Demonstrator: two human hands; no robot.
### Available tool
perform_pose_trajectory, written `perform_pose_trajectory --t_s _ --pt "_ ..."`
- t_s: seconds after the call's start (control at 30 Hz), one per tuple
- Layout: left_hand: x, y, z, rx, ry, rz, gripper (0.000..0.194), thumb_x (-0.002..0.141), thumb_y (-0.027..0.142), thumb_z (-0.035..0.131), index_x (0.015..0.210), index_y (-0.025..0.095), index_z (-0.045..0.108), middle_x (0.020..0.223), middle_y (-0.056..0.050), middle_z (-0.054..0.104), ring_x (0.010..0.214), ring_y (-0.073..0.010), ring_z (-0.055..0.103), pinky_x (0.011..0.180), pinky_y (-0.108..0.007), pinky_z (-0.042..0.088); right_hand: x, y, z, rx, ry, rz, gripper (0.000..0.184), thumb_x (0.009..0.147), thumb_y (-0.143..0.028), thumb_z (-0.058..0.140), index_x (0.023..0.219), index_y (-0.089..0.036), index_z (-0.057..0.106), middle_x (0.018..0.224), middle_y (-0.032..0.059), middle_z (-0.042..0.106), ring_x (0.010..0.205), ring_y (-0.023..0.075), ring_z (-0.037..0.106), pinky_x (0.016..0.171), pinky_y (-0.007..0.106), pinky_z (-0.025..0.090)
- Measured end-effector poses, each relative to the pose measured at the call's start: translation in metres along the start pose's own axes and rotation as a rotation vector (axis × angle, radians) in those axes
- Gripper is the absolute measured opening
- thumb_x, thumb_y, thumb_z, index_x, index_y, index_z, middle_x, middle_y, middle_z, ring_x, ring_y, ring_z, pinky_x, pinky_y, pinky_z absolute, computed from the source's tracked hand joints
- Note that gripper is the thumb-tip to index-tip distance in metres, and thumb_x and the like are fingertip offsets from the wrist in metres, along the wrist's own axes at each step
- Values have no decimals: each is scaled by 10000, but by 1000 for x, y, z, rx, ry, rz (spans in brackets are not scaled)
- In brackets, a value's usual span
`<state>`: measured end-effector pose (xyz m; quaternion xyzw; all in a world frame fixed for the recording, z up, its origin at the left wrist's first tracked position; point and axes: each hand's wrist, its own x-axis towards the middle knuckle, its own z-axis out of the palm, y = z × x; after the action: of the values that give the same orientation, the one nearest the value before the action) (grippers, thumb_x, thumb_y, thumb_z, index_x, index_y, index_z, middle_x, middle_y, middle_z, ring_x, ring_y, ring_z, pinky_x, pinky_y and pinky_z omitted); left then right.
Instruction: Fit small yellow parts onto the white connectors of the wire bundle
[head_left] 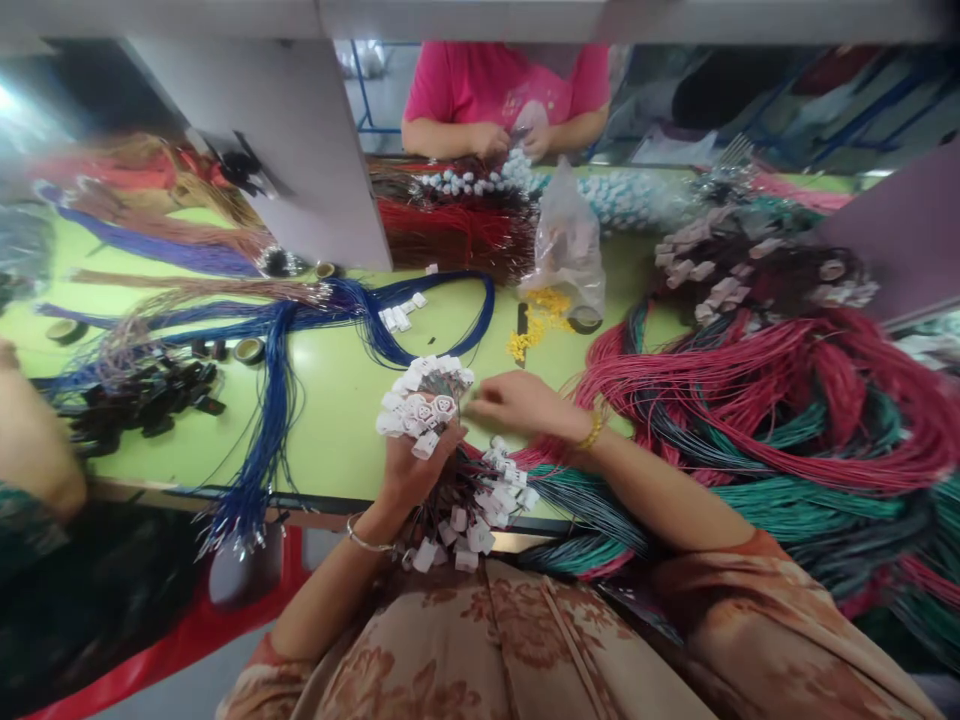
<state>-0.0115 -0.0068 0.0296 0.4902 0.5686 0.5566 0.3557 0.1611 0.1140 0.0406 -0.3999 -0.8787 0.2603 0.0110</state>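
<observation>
My left hand [411,472] is wrapped round a bunch of wires whose white plastic connectors [421,400] crowd together above my fingers. Just to the right of that bunch is my right hand [517,402], its fingers drawn together at the connectors' edge; whatever they pinch, if anything, is too small to make out. More white connectors [487,505] on dark wires hang between my wrists, at the table's front edge. Pink wires [547,452] run beneath my right forearm.
Blue wires [277,400] and black connectors [150,400] lie left on the green table [330,430]. Yellow pieces [536,320] sit by a plastic bag [568,235]. Pink and green wire coils [750,420] fill the right. Opposite, a person in pink [510,95] handles white connectors.
</observation>
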Motion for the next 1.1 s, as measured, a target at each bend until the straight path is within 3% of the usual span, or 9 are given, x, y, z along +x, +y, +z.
perform_pose_trajectory --t_s 0.13,0.27,0.4,0.57,0.7,0.8,0.9,1.0,1.1 --pt "8 -1 7 -20 -100 -29 233 795 346 767 618 207 709 698 -54 701 731 -211 632 806 -354 526 0 57 -23 -75 256 197 162 897 -208 571 872 -152 720 879 90 739 774 192 606 697 289 376" --pt "16 -6 10 -152 -122 -105 240 781 402 786 670 192 744 678 -57 729 700 -206 661 736 -331 549 10 88 -9 21 313 257 156 876 -237 616 930 -132 717 900 80 743 771 181 605 710 272 390" --pt "23 -15 10 -335 -100 -183 304 745 450 821 787 156 757 682 -51 723 637 -174 648 694 -315 553 23 93 6 71 339 259 159 878 -272 626 916 -138 702 886 70 737 749 174 585 699 272 375" --pt "23 -28 8 -457 11 -313 337 688 457 859 802 159 748 685 -46 732 684 -191 685 766 -343 567 20 91 3 78 402 275 141 888 -254 560 840 -155 648 877 98 712 777 200 578 732 307 390" --pt "21 -33 8 -489 75 -323 334 673 455 869 759 160 738 643 -28 719 644 -170 673 744 -326 570 9 75 0 445 523 211 132 870 -325 589 848 -198 560 773 49 666 694 179 589 675 308 460" --pt "20 -34 9 -453 76 -328 336 666 447 878 716 147 734 633 -41 716 644 -174 675 690 -311 567 5 53 2 933 412 153 324 817 -491 695 880 -211 545 715 7 659 562 134 572 530 263 466" --pt "19 -33 12 -513 134 -367 402 639 453 892 862 149 753 727 -40 751 621 -173 699 672 -320 578 2 30 4 1260 234 156 418 732 -540 794 836 -193 584 736 20 691 555 103 591 495 225 482" --pt "20 -32 15 -593 206 -395 462 600 449 910 909 155 732 822 -35 764 594 -159 711 662 -317 585 0 13 4 1441 83 168 351 717 -427 837 858 -169 646 792 35 720 602 89 630 555 213 541" --pt "21 -33 15 -631 216 -402 455 579 421 925 895 160 726 819 -27 758 613 -161 718 668 -314 593 -3 3 5 1501 18 139 303 721 -337 835 905 -164 669 820 28 730 623 86 650 612 219 576"
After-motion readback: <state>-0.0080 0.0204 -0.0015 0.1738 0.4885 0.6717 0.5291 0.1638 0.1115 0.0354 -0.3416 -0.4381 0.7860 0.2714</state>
